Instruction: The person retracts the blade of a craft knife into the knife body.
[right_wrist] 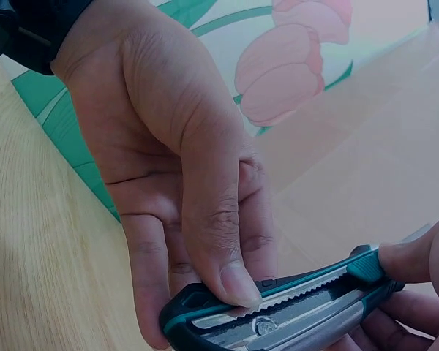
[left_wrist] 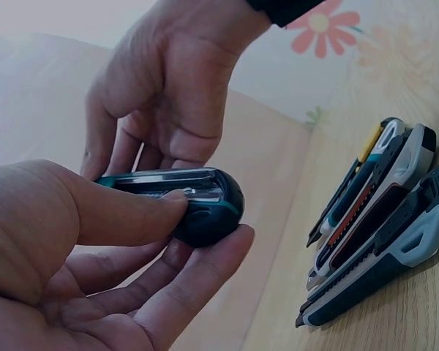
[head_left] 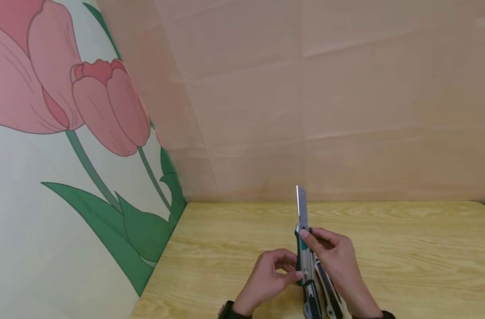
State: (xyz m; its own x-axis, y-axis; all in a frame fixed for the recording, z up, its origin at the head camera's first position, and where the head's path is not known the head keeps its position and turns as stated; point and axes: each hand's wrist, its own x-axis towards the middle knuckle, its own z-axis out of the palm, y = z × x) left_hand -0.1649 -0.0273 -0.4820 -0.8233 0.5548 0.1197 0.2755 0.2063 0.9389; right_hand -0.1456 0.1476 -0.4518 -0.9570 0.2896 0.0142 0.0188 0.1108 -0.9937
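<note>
Both hands hold a snap-off utility knife [head_left: 305, 259] upright above the table, its body silver, black and green. Its long blade [head_left: 302, 204] sticks out upward. My left hand [head_left: 268, 274] pinches the butt end between thumb and fingers. Higher up, my right hand [head_left: 340, 257] grips the body near the blade end. In the right wrist view, the right thumb [right_wrist: 410, 259] lies at the green slider [right_wrist: 366, 269], while the left thumb [right_wrist: 238, 281] presses the rear of the toothed channel. The left wrist view shows the rounded black butt [left_wrist: 223, 208] close up; the blade is hidden there.
Several more utility knives lie on the wooden table, among them a grey and black one [left_wrist: 395, 252], a white and black one [left_wrist: 380, 190] and one with yellow [left_wrist: 367, 146]. A brown sheet [head_left: 326, 110] rises behind the table, and a tulip-painted wall [head_left: 35, 212] stands at left.
</note>
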